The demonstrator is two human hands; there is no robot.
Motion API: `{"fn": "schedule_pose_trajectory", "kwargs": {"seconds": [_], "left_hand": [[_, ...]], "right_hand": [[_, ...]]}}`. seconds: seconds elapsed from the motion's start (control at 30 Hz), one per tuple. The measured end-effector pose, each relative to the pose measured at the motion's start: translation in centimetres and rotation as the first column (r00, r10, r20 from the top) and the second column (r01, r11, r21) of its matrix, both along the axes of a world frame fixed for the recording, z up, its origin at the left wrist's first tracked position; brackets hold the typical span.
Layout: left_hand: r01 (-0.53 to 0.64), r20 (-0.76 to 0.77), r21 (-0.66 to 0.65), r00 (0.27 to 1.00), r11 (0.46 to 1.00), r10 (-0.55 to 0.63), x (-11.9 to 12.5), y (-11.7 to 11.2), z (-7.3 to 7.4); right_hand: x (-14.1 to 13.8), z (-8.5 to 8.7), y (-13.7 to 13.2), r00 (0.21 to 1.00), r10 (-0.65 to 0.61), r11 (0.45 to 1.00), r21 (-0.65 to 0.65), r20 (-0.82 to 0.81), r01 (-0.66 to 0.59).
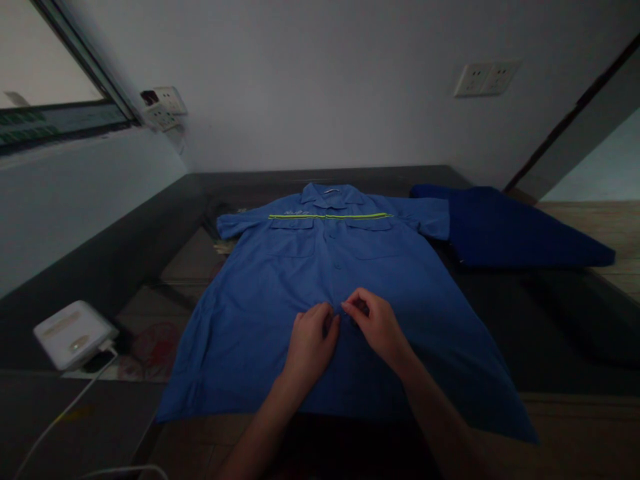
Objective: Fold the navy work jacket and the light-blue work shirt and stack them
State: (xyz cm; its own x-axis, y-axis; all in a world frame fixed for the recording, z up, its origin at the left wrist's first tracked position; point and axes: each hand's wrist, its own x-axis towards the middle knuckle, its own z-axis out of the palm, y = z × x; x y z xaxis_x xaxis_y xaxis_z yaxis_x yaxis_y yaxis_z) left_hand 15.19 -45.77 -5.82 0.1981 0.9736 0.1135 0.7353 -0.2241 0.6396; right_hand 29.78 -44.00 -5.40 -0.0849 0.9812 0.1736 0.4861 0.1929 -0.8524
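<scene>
A blue short-sleeved work shirt (pixel 395 273) lies spread front up, its collar away from me. A yellow-green stripe crosses the chest above two flap pockets, and buttons run down the middle. My left hand (pixel 313 337) is closed at the front opening, its fingertips pinching the cloth edge. Just to its right, my right hand (pixel 376 323) pinches the opening between thumb and forefinger. The small spot between both sets of fingertips is mostly hidden, so a button there cannot be made out.
A dark blue flat cushion or folded cloth (pixel 520 230) lies at the right, partly under a sleeve. At the left sits a white box-shaped device (pixel 75 335) with a white cable (pixel 65 412). Wall sockets (pixel 487 79) are on the back wall. The shirt's hem hangs near the table's front edge.
</scene>
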Motion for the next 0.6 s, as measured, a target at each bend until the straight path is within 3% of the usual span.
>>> {"fn": "schedule_pose_trajectory", "kwargs": {"seconds": [0.2,0.6], "left_hand": [[0.002,0.161,-0.031,0.987,1.0,0.003,-0.16,0.12,-0.39],[0.002,0.176,-0.034,0.984,0.999,0.004,-0.34,0.32,-0.68]], "right_hand": [[0.13,0.08,-0.06,0.999,0.017,0.999,-0.048,-0.05,-0.019],[0.19,0.02,-0.09,0.995,0.042,0.996,-0.069,-0.091,-0.049]]}}
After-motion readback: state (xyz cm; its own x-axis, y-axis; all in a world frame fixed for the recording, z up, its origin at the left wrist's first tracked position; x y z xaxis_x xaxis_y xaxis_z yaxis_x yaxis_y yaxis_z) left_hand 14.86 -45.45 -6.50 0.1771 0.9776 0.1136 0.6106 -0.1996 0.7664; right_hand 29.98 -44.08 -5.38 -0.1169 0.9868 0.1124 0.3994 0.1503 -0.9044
